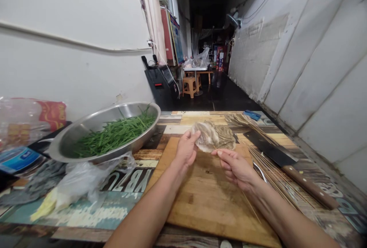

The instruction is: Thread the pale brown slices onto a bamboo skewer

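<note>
My left hand (187, 149) is closed on the near left edge of a thin, wrinkled, greyish-beige food sheet (207, 136), pinched by the thumb. In my right hand (237, 167) is a thin bamboo skewer (252, 208), gripped near its tip; the other end slants back toward me under the wrist. The skewer's point meets the sheet's near edge, but whether it has gone through I cannot tell. Behind lies a pile of similar brownish sheets (226, 136), partly covered by the held one. Both hands are above a wooden cutting board (210, 206).
Right of the board lie many loose skewers (279, 177) and a cleaver (269, 149) with a wooden handle. Skewered sheets (241, 119) rest at the far edge beside a blue packet (252, 115). Leftward stand a steel basin (103, 159) of cut greens and a crumpled plastic bag (83, 186).
</note>
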Motion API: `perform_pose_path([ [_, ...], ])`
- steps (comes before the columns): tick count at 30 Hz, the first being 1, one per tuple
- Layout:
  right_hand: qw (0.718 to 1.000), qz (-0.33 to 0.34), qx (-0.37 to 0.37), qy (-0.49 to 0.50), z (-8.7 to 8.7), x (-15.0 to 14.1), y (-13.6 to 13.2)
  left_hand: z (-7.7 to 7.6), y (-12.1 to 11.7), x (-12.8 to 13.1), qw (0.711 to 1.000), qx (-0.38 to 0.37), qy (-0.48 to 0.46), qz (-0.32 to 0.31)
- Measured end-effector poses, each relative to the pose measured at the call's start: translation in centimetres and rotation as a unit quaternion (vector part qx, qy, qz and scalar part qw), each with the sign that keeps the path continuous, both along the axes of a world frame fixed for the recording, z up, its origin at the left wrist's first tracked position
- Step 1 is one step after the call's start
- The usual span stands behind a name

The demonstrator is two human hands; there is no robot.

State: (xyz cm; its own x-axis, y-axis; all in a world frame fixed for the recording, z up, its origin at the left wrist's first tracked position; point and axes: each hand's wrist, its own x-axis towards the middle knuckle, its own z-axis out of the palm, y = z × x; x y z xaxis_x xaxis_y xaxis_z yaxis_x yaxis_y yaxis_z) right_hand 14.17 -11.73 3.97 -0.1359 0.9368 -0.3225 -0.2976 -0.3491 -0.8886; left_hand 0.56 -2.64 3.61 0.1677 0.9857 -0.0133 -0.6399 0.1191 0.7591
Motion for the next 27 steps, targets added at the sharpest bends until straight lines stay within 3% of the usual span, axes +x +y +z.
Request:
perform_pose_path([
  [11, 0.998, -0.013, 0.010, -0.058, 0.9, -0.4, -0.4, -0.5, -0.2, 0.2, 0.983, 0.122, 0.111, 0.079],
  [19, 0.992, -0.035, 0.032, -0.118, 1.1, -0.5, -0.3, -1.0, 0.1, 0.1, 0.977, 0.138, 0.145, 0.079],
  [27, 0.985, -0.061, 0.063, -0.147, 0.5, -0.8, -0.3, -1.0, -0.1, 0.0, 0.951, 0.181, 0.218, 0.124],
])
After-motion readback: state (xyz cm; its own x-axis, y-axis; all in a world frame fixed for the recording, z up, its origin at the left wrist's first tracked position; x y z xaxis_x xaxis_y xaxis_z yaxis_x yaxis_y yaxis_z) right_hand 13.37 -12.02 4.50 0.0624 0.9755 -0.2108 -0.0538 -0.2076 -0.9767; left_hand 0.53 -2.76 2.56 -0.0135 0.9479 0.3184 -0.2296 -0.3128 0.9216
